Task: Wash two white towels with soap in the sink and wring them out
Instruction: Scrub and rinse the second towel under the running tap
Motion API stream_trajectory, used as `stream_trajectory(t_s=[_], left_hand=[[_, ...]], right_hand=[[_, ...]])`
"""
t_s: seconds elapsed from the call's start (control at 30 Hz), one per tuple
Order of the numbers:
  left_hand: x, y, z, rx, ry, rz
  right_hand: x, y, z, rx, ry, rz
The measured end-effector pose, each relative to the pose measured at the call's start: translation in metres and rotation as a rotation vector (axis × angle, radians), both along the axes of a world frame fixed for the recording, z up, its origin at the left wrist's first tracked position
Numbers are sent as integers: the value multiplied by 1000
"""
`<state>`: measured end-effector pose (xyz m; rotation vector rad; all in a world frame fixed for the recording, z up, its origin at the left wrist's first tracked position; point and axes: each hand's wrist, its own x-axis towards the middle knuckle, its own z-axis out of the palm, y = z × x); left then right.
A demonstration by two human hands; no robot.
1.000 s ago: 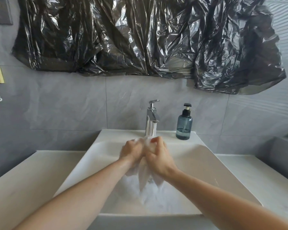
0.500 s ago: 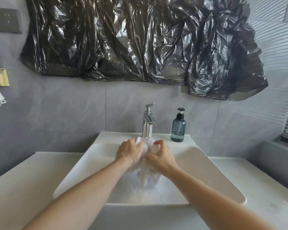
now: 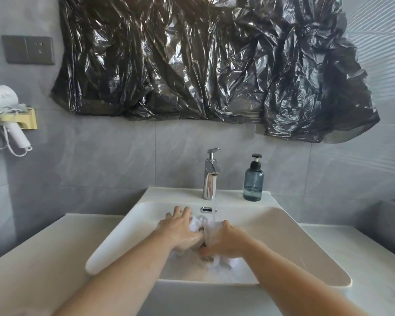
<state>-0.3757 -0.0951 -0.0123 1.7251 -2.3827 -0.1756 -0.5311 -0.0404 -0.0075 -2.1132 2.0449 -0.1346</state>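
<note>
A wet white towel (image 3: 209, 229) is bunched between both hands over the white sink (image 3: 283, 224). My left hand (image 3: 180, 231) presses on its left side with fingers stretched toward the back of the basin. My right hand (image 3: 226, 240) grips the towel's right side, thumb up. Water runs from the chrome faucet (image 3: 210, 174) onto the towel. More white cloth and foam (image 3: 224, 262) lie in the basin under my right hand. A blue soap pump bottle (image 3: 253, 180) stands on the sink's back ledge, right of the faucet.
Pale countertop (image 3: 32, 258) flanks the sink on both sides. A black plastic sheet (image 3: 203, 60) covers the wall above. A white hair dryer (image 3: 7, 115) hangs on a holder at left, under a grey wall socket (image 3: 27, 50).
Both hands have come down from in front of the faucet into the basin with the towel. My left hand's fingers have straightened. The camera view has tilted up.
</note>
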Motion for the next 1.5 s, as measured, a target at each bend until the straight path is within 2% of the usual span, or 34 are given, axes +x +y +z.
stream_trajectory(t_s=[0.1,0.2,0.27,0.37,0.5,0.57,0.63,0.73,0.83,0.9,0.97,1.03,1.1,1.2,1.27,1.37,1.5], left_hand=[[-4,3,-1,84,-5,-11],[0,-1,1,111,-31,-23],[5,-7,0,137,55,-4],[7,-12,5,179,332,34],[-2,-19,16,279,952,85],[-9,-15,21,268,1030,64],[-14,-17,22,227,979,79],[-14,-16,25,182,908,104],[-19,-15,19,164,1031,49],[-24,-10,18,120,967,21],[-21,-11,17,86,877,56],[-21,-11,17,121,955,39],[-25,-11,16,110,1006,13],[-32,-8,27,117,880,-62],[-28,-15,38,99,790,-28],[-27,-30,45,106,788,-27],[-44,-44,29,90,870,-78]], right_hand=[[-3,0,-5,-3,-22,-67],[-9,0,-5,-72,-237,-232],[-14,-3,-5,-118,-373,-294],[-18,-8,-5,-186,-652,-368],[-12,-14,5,-355,-991,-377],[3,-15,12,-369,-1099,-358],[21,-17,13,-410,-1100,-326],[35,-20,19,-490,-951,-262],[25,-29,32,-563,-789,-375],[24,-29,32,-571,-750,-418],[31,-26,23,-541,-743,-339],[30,-20,19,-508,-723,-280],[17,-25,27,-498,-721,-321],[6,-26,39,-499,-772,-403],[13,-24,34,-509,-759,-344],[15,-24,30,-489,-756,-258],[0,-42,40,-594,-787,-436]])
